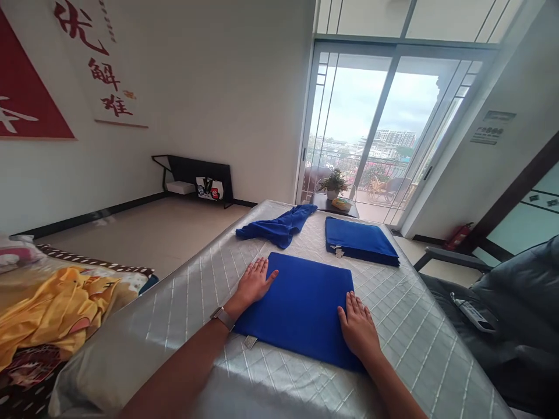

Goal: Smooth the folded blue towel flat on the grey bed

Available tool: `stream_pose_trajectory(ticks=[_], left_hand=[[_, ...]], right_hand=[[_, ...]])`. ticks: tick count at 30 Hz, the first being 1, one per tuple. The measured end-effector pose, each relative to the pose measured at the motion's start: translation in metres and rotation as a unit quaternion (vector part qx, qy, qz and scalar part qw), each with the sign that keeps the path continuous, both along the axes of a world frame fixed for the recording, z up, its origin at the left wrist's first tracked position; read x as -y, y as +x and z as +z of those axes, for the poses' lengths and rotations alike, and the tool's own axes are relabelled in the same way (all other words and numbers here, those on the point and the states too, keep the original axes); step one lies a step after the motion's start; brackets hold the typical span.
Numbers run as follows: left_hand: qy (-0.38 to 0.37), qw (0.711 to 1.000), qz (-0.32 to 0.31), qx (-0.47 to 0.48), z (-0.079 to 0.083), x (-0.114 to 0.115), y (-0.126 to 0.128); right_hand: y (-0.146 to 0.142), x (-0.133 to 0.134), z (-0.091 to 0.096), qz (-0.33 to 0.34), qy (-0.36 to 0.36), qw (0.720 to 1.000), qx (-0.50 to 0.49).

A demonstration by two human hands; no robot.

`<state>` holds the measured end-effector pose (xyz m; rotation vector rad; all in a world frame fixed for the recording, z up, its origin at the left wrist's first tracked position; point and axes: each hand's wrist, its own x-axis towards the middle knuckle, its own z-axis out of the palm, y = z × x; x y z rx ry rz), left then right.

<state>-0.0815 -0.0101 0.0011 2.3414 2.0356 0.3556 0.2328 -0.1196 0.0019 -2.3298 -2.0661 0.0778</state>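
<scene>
A folded blue towel (301, 305) lies flat on the silver quilted mattress (406, 326) in front of me. My left hand (254, 282) rests open on the towel's left edge, fingers stretched flat. My right hand (357, 326) lies open on its right edge, palm down. A small tag shows at the towel's near left corner. Farther away, a second folded blue towel (360, 240) sits on the right. A crumpled blue towel (279, 227) lies at the far left of the mattress.
A yellow cartoon-print blanket (52, 308) lies on a bed at the left. A dark leather chair (515, 314) with a remote (474, 314) stands at the right. Beyond the mattress are a small table with a potted plant (334, 185) and glass balcony doors (384, 122).
</scene>
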Motion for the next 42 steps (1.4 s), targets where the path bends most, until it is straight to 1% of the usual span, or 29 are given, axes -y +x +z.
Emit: stream_pose_trajectory(ticks=[2,3,5,8,10,11,13,14,16,18,20,23,27,29,30,33,38,40,42], left_hand=[[0.017,1.0,-0.002,0.007,0.007,0.002,0.007],[0.02,1.0,-0.019,0.012,0.011,0.005,0.014],[0.007,0.996,-0.085,0.02,0.018,0.017,0.037],[-0.023,0.976,-0.216,0.026,0.02,0.042,0.091],[-0.008,0.957,-0.288,0.039,0.017,0.058,0.13],[0.0,0.949,-0.312,0.044,0.014,0.063,0.148],[0.01,0.943,-0.33,0.053,0.009,0.069,0.175],[0.01,0.943,-0.328,0.055,0.006,0.07,0.183],[0.008,0.946,-0.32,0.055,0.001,0.068,0.187],[0.011,0.947,-0.318,0.051,-0.003,0.065,0.177],[0.013,0.95,-0.31,0.044,-0.006,0.062,0.155],[-0.002,0.962,-0.272,0.033,-0.005,0.058,0.109],[-0.04,0.98,-0.193,0.016,0.0,0.062,0.039],[-0.051,0.986,-0.157,0.008,0.002,0.068,0.012],[-0.051,0.988,-0.146,0.005,0.002,0.07,0.003],[-0.049,0.99,-0.133,0.002,0.0,0.077,-0.011],[-0.046,0.99,-0.13,0.006,0.001,0.079,-0.006],[-0.038,0.991,-0.13,0.011,0.001,0.079,-0.006],[-0.033,0.99,-0.133,0.017,-0.001,0.077,-0.006]], right_hand=[[-0.001,0.001,0.001,0.0,0.002,1.0,-0.005],[-0.001,0.001,0.001,0.001,0.002,1.0,-0.007],[-0.002,0.002,0.003,0.004,0.0,1.0,-0.009],[-0.003,0.003,0.006,0.005,-0.001,1.0,-0.012],[-0.003,0.005,0.008,0.01,-0.004,1.0,-0.006],[-0.003,0.006,0.009,0.015,-0.007,1.0,-0.001],[-0.002,0.007,0.011,0.028,-0.014,0.999,0.007],[-0.002,0.008,0.012,0.029,-0.016,0.999,0.009],[-0.002,0.008,0.013,0.024,-0.015,1.0,0.007],[-0.002,0.007,0.012,0.017,-0.008,1.0,-0.001],[-0.002,0.006,0.011,0.013,-0.002,1.0,-0.009],[-0.002,0.005,0.009,0.007,0.0,1.0,-0.017],[-0.002,0.005,0.008,0.009,-0.001,1.0,-0.013],[-0.003,0.006,0.009,0.01,-0.002,1.0,-0.004],[-0.003,0.006,0.009,0.011,-0.002,1.0,0.0],[-0.003,0.005,0.008,0.01,-0.001,1.0,-0.001],[-0.004,0.007,0.012,0.012,0.012,1.0,0.012],[-0.005,0.015,0.016,0.014,0.009,1.0,0.027],[-0.006,0.029,0.017,0.015,-0.005,0.999,0.033]])
